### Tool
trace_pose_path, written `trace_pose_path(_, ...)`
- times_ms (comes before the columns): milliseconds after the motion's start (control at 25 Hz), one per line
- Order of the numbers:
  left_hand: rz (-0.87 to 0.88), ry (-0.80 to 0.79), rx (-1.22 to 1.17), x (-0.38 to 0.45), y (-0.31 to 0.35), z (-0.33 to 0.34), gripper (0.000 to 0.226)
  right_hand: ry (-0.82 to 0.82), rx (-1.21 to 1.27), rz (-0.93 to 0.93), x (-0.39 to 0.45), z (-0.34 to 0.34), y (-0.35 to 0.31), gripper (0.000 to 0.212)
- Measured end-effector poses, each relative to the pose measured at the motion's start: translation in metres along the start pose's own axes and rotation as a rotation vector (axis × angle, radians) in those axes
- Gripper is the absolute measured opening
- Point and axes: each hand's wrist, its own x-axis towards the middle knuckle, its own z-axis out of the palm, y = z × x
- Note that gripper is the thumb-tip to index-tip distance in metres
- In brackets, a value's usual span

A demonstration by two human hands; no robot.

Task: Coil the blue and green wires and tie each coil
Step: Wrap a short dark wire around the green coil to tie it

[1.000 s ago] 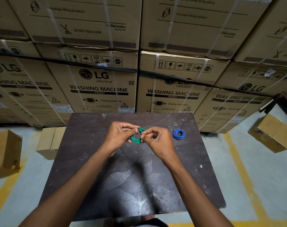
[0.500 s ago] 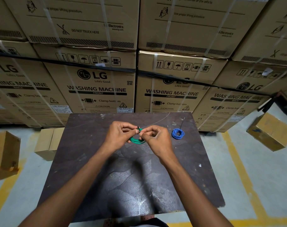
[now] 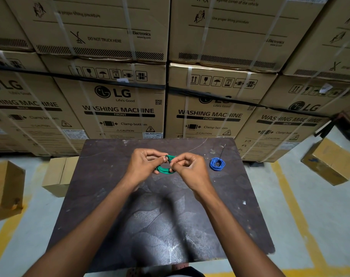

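A green wire coil [image 3: 164, 169] hangs between both hands above the far middle of the dark table [image 3: 162, 216]. My left hand [image 3: 144, 162] pinches its upper left side, where a small dark tie sits at the fingertips. My right hand [image 3: 190, 169] grips the coil's right side, its fingers curled over the wire. Part of the coil is hidden behind the fingers. A blue wire coil [image 3: 217, 164] lies flat on the table to the right of my right hand, with a thin dark tie tail sticking up from it.
Stacked washing machine cartons [image 3: 120, 108] form a wall right behind the table. Small cardboard boxes stand on the floor at the left [image 3: 58, 174] and right [image 3: 329, 162]. Yellow lines mark the grey floor. A thin stray wire [image 3: 198, 144] lies near the table's far edge.
The hands have stayed in place and shifted their fingers slightly on the green coil, whose lower loop now shows more. The blue coil has not moved.
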Motion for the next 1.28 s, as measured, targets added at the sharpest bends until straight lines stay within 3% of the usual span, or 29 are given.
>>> trace_pose_path(240,-0.031,-0.003,-0.016,0.000,-0.001,-0.001,0.012,-0.029,-0.090,0.030,0.005,0.001,-0.002,0.011)
trace_pose_path(640,-0.019,0.006,0.022,0.003,-0.002,-0.002,0.010,-0.026,0.006,0.030,0.010,0.005,0.004,0.012)
trace_pose_path(920,0.085,0.035,0.195,0.005,-0.003,-0.004,0.009,-0.030,0.109,-0.009,0.009,0.005,-0.004,0.015)
trace_pose_path(1280,0.197,0.014,0.390,-0.002,0.006,0.001,0.011,-0.034,-0.054,-0.060,0.015,0.004,-0.004,0.008)
